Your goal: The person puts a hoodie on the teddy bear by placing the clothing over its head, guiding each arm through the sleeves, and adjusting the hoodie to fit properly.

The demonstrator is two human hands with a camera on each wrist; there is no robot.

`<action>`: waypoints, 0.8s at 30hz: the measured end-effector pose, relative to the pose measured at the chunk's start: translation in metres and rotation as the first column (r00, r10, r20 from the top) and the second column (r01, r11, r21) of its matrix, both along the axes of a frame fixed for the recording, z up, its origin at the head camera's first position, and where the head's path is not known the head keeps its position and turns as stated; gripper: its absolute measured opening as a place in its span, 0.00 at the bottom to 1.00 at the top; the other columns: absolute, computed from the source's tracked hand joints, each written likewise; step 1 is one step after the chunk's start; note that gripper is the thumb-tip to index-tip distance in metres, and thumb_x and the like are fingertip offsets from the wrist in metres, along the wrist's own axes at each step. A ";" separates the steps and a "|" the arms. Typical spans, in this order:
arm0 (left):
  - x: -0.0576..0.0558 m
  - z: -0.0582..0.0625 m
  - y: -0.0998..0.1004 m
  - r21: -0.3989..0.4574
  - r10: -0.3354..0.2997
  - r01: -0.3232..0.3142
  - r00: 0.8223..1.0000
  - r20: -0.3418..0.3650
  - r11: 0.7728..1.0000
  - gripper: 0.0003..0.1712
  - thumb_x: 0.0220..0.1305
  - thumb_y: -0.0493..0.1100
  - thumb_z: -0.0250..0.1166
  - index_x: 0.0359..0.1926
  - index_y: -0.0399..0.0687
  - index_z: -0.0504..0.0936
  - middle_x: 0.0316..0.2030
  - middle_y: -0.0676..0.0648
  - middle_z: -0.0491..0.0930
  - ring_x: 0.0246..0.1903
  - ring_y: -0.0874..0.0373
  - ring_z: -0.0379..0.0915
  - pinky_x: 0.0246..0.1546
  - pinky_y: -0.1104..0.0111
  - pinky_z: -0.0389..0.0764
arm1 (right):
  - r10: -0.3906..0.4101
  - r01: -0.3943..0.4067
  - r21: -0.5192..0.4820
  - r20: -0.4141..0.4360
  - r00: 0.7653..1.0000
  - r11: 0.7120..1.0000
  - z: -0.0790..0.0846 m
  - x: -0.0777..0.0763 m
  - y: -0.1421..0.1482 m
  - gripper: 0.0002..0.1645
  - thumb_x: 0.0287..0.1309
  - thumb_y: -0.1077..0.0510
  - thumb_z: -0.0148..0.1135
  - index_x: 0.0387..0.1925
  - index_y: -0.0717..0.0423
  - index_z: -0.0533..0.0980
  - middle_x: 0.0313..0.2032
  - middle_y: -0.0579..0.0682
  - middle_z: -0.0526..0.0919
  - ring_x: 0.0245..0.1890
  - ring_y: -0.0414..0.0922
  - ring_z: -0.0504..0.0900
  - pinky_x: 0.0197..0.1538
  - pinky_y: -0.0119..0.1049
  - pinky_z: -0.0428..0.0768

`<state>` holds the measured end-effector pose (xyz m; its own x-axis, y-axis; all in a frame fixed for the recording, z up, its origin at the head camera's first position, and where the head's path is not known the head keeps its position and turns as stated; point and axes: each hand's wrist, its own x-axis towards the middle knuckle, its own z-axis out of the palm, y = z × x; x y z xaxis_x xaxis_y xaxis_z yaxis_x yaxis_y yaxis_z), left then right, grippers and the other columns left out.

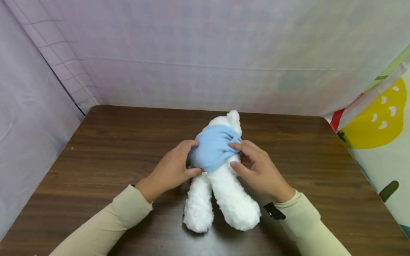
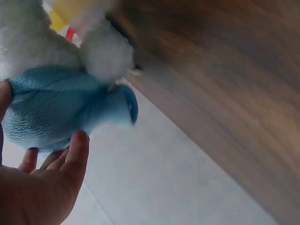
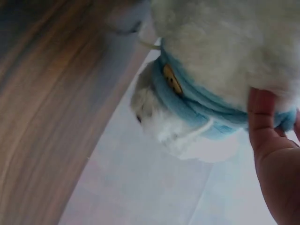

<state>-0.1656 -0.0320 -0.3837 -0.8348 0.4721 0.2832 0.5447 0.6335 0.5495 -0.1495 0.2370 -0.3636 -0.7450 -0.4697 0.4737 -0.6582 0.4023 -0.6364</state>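
A white fluffy stuffed toy (image 1: 234, 198) in a blue shirt (image 1: 212, 147) is at the middle of the table, its legs toward me and its head at the far end. On its left side, my left hand (image 1: 171, 166) grips the shirt and body between thumb and fingers. My right hand (image 1: 262, 169) holds the other side, index finger on the bunched shirt and thumb by the white fur. The right wrist view shows a tan button-like piece (image 3: 172, 78) on the blue cloth. In the left wrist view, fingertips press into the blue shirt (image 2: 51, 110).
The dark brown wooden table (image 1: 123, 140) has rounded far corners. A pale checked cloth (image 1: 207, 67) hangs behind it. More white cloth (image 1: 23, 99) hangs on the left, and a sheet with a yellow printed shape (image 1: 381, 123) on the right.
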 end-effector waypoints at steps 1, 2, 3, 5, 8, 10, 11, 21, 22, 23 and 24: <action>0.000 0.001 0.000 0.019 0.005 -0.006 0.998 0.055 1.000 0.41 0.58 0.46 0.75 0.66 0.37 0.66 0.63 0.38 0.71 0.58 0.46 0.73 0.53 0.55 0.77 | 0.017 -0.017 -0.029 -0.011 1.000 0.999 0.001 0.000 0.000 0.28 0.59 0.71 0.65 0.62 0.64 0.73 0.54 0.53 0.77 0.44 0.43 0.79 0.44 0.30 0.80; 0.000 0.001 0.001 0.029 0.005 -0.008 0.995 0.096 1.000 0.40 0.59 0.45 0.74 0.66 0.37 0.65 0.63 0.38 0.71 0.58 0.46 0.72 0.54 0.55 0.76 | 0.030 -0.031 -0.056 -0.022 0.999 0.998 0.003 0.001 0.000 0.28 0.58 0.72 0.64 0.61 0.65 0.74 0.54 0.54 0.77 0.45 0.43 0.79 0.45 0.30 0.80; 0.000 0.000 0.002 0.021 0.002 -0.005 0.993 0.121 1.000 0.40 0.61 0.45 0.73 0.67 0.37 0.65 0.63 0.39 0.71 0.59 0.47 0.72 0.55 0.55 0.75 | 0.042 -0.044 -0.077 -0.033 0.999 0.996 0.005 0.002 -0.001 0.28 0.57 0.74 0.64 0.61 0.66 0.74 0.53 0.54 0.77 0.45 0.43 0.79 0.46 0.30 0.79; 0.001 -0.003 0.003 -0.009 -0.024 0.026 0.991 0.129 1.000 0.38 0.62 0.45 0.72 0.67 0.37 0.66 0.62 0.39 0.73 0.60 0.47 0.71 0.57 0.55 0.74 | 0.065 -0.071 -0.097 -0.063 0.996 0.993 0.009 0.003 -0.004 0.27 0.55 0.75 0.64 0.59 0.67 0.76 0.51 0.54 0.77 0.44 0.43 0.78 0.46 0.31 0.79; 0.003 -0.012 0.007 -0.115 -0.090 0.095 0.995 0.050 0.989 0.32 0.63 0.44 0.71 0.63 0.37 0.70 0.58 0.40 0.76 0.59 0.46 0.72 0.59 0.56 0.73 | 0.096 -0.100 -0.034 -0.109 0.989 0.994 0.014 0.006 -0.013 0.24 0.56 0.72 0.65 0.56 0.64 0.78 0.53 0.54 0.78 0.47 0.45 0.78 0.47 0.35 0.79; 0.004 -0.017 0.009 -0.206 -0.138 0.135 0.990 -0.002 0.969 0.27 0.65 0.43 0.69 0.61 0.37 0.74 0.56 0.40 0.77 0.57 0.46 0.72 0.58 0.56 0.73 | 0.106 -0.100 0.063 -0.108 0.989 0.993 0.015 0.007 -0.021 0.21 0.60 0.66 0.66 0.56 0.62 0.79 0.56 0.52 0.78 0.51 0.45 0.78 0.48 0.38 0.79; 0.004 -0.019 0.010 -0.257 -0.157 0.147 0.987 -0.018 0.955 0.23 0.66 0.42 0.67 0.59 0.36 0.76 0.55 0.40 0.77 0.55 0.45 0.73 0.56 0.56 0.74 | 0.110 -0.098 0.115 -0.095 0.989 0.988 0.014 0.007 -0.025 0.20 0.62 0.63 0.65 0.56 0.60 0.79 0.57 0.52 0.77 0.53 0.46 0.78 0.48 0.39 0.79; 0.000 0.010 -0.019 -0.217 -0.056 0.036 0.995 -0.088 0.976 0.08 0.64 0.38 0.68 0.43 0.43 0.84 0.39 0.48 0.80 0.40 0.52 0.78 0.43 0.59 0.79 | 0.019 0.011 0.181 -0.163 0.986 0.983 0.007 0.009 -0.010 0.10 0.63 0.66 0.63 0.45 0.57 0.80 0.50 0.49 0.80 0.47 0.43 0.79 0.46 0.41 0.79; -0.001 0.012 -0.021 -0.170 -0.055 0.033 0.991 -0.126 0.985 0.08 0.64 0.38 0.68 0.44 0.43 0.84 0.41 0.48 0.80 0.42 0.52 0.78 0.44 0.59 0.79 | -0.039 0.069 0.182 -0.164 0.986 0.981 0.008 0.010 -0.005 0.08 0.63 0.67 0.62 0.43 0.57 0.80 0.47 0.48 0.81 0.43 0.42 0.79 0.43 0.41 0.79; -0.001 0.014 -0.023 -0.133 -0.068 0.046 0.984 -0.166 0.990 0.09 0.64 0.37 0.69 0.45 0.43 0.83 0.43 0.48 0.79 0.43 0.52 0.77 0.45 0.59 0.79 | -0.104 0.132 0.197 -0.144 0.984 0.971 0.009 0.012 -0.001 0.07 0.63 0.67 0.61 0.41 0.57 0.80 0.44 0.47 0.81 0.38 0.41 0.78 0.39 0.40 0.79; -0.002 0.015 -0.024 -0.115 -0.089 0.067 0.976 -0.198 0.991 0.11 0.63 0.38 0.69 0.47 0.43 0.83 0.44 0.47 0.79 0.45 0.52 0.76 0.46 0.59 0.79 | -0.161 0.181 0.227 -0.105 0.981 0.957 0.010 0.013 0.004 0.07 0.63 0.67 0.60 0.41 0.57 0.80 0.41 0.47 0.81 0.35 0.40 0.77 0.37 0.40 0.78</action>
<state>-0.1677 -0.0561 -0.3683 -0.7248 0.5701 0.3868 0.6875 0.6342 0.3538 -0.1360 0.2405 -0.3537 -0.7864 -0.4439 0.4296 -0.6132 0.6452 -0.4558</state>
